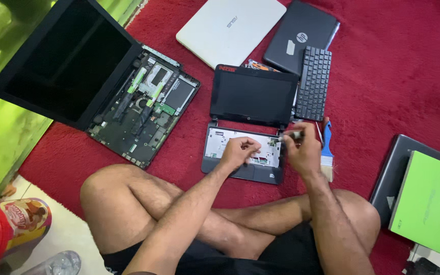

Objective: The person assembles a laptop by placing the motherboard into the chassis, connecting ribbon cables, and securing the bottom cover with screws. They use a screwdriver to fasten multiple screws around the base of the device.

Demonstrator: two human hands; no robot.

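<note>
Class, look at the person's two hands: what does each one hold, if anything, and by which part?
The right hand holds a screwdriver by its handle. The left hand holds nothing clearly visible; its fingers rest on the small opened laptop.

Small open laptop [245,127] sits centre on the rug [398,66], just far of the person's crossed legs. Left hand [238,152] rests on its exposed base; right hand [301,150] is at the base's right edge, holding a thin tool [292,135]. Loose keyboard [313,83] lies right of the laptop's screen, touching it or nearly so. Brush [327,150] lies just right of the right hand. Two closed laptops sit far: one [230,29] far centre, the other [301,34] to its right (keyboard overlaps its near edge). Big opened laptop [98,81] lies far left, board exposed. Stacked closed laptops [423,196] near right. Tin [6,229] near left, off the rug.
</note>
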